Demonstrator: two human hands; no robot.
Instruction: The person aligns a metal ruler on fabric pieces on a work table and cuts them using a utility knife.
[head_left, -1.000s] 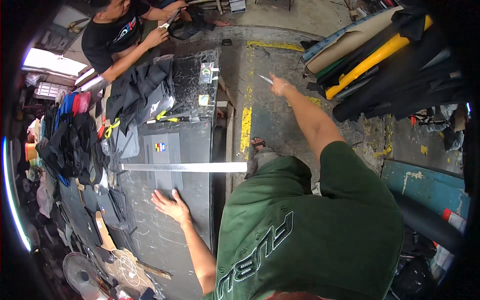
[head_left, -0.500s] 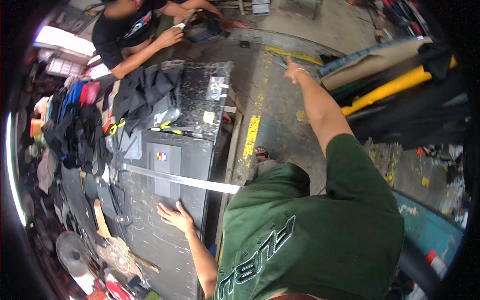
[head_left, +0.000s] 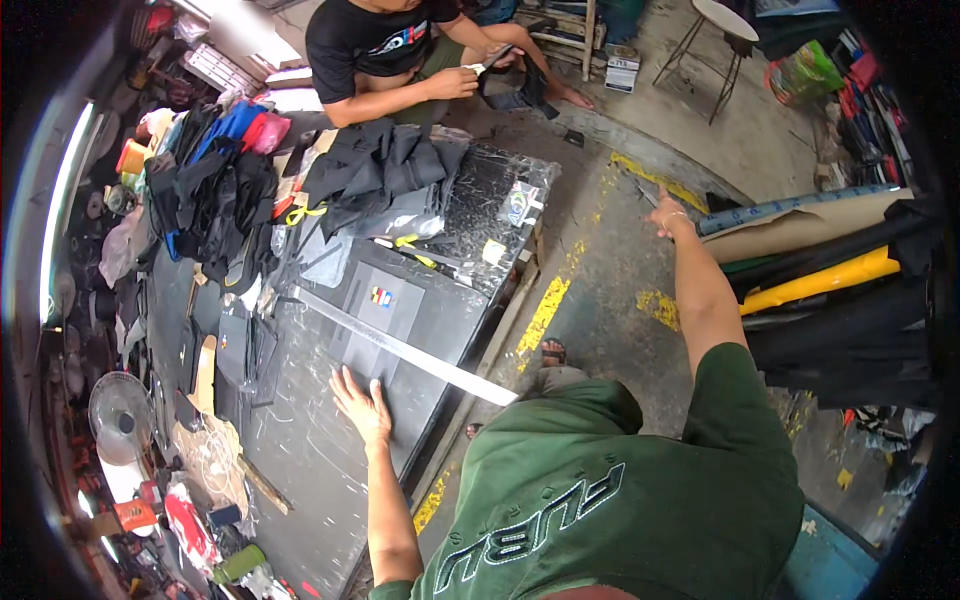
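My left hand lies flat on the black table, fingers spread, holding nothing. Just beyond its fingertips is a dark grey flat sheet with a small colourful patch. A long metal ruler crosses the sheet, its near end reaching the table edge by my shirt. My right arm stretches out over the floor at the right. My right hand is closed around a thin, greyish, pointed thing, too small to name for sure.
A co-worker sits beyond the table, handling dark material. Black fabric pieces and a clothes heap cover the table's far side. Fabric rolls, one yellow, stand at right. A fan is at left, a stool far back.
The view has shifted, so the table and co-worker appear farther right and more of the far floor shows. My left hand stays flat on the table; my right arm stays stretched out.
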